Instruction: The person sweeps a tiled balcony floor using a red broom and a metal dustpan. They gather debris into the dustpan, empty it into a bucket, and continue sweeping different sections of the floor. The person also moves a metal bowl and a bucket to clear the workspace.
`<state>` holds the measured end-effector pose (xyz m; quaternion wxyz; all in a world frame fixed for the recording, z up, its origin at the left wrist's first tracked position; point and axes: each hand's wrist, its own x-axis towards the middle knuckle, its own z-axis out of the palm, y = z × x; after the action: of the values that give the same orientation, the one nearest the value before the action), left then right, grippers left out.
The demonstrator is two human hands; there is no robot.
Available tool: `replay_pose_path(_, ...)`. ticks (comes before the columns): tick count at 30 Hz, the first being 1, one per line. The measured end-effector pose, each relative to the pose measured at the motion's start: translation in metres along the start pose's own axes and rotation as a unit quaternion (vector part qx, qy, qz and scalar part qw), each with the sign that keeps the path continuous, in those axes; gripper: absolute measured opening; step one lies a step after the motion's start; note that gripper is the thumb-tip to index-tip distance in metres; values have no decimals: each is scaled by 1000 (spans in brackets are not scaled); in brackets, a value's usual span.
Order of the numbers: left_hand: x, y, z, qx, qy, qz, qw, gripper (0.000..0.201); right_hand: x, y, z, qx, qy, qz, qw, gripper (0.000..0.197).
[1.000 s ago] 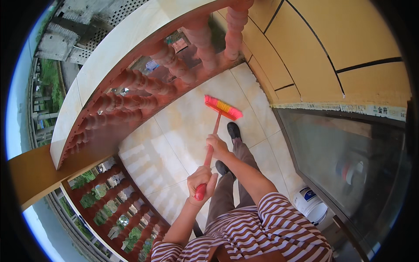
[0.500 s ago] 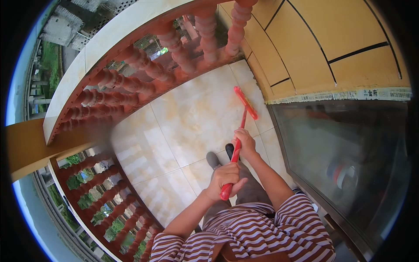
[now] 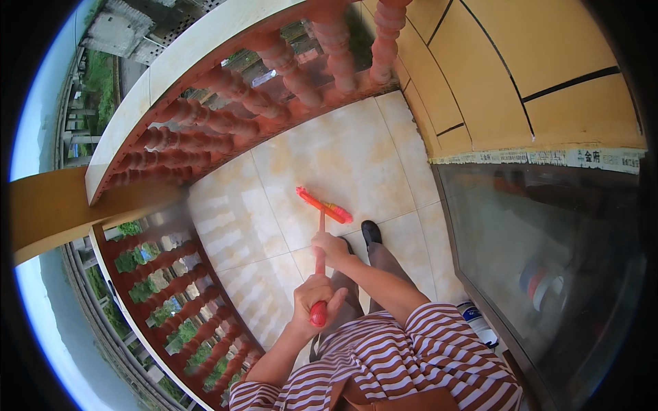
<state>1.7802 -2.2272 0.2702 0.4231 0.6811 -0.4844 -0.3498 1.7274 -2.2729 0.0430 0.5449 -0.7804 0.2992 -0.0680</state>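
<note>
A red broom (image 3: 323,205) with pink and yellow bristles has its head low over the pale tiled floor (image 3: 322,151), in front of my feet; whether the bristles touch the tiles I cannot tell. My left hand (image 3: 313,301) is wrapped round the top of the handle, and the rounded red end sticks out by the thumb. Further down the handle, my right hand (image 3: 331,251) grips it closer to the head. Both forearms come from striped sleeves.
Red balusters (image 3: 233,92) under a white rail (image 3: 161,75) border the floor at the far and left sides. A yellow wall (image 3: 480,82) and a dark-framed glass panel (image 3: 541,226) stand at right. Beside the panel's base is a white and blue container (image 3: 478,322).
The broom has swung left and closer to me, away from the yellow wall, with both hands moving left on it. My right foot has shifted slightly.
</note>
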Motion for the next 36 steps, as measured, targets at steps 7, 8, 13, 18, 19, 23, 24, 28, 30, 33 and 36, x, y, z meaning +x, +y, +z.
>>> replay_pose_path(7, 39, 11, 27, -149, 18, 131, 980, 29, -4, -7, -115, -159, 152, 33, 975, 15)
replay_pose_path(8, 47, -9, 30, -168, 8, 122, 978, 27, 4, 10, -125, -192, 103, 97, 971, 18)
replay_pose_path(13, 41, -83, 11, -198, 39, 51, 978, 30, 47, 35, -87, -281, -41, 156, 946, 25)
replay_pose_path(18, -48, -85, -87, -89, 96, -22, 991, 32, 51, -35, 71, -196, -182, 76, 961, 15)
replay_pose_path(19, -61, -81, -103, -69, 116, -30, 990, 33, 49, -50, 107, -189, -193, 58, 961, 14)
replay_pose_path(23, -77, -80, -144, 41, 107, -128, 985, 30, 64, -104, 151, -81, -244, 22, 966, 9)
replay_pose_path(24, -70, -70, -153, 22, 129, -103, 986, 31, 69, -113, 150, -63, -241, 13, 968, 9)
replay_pose_path(28, -33, -46, -167, -64, 160, 41, 984, 33, 90, -136, 83, -100, -117, -31, 988, 8)
replay_pose_path(30, -4, -49, -157, -134, 165, 105, 972, 33, 107, -127, 33, -141, -58, -23, 988, 9)
replay_pose_path(33, 59, -90, -133, -182, 126, 123, 967, 32, 151, -77, -32, -243, 5, 49, 969, 16)
replay_pose_path(36, 118, -147, -123, -212, 102, 102, 967, 31, 214, -8, -54, -284, 23, 112, 952, 17)
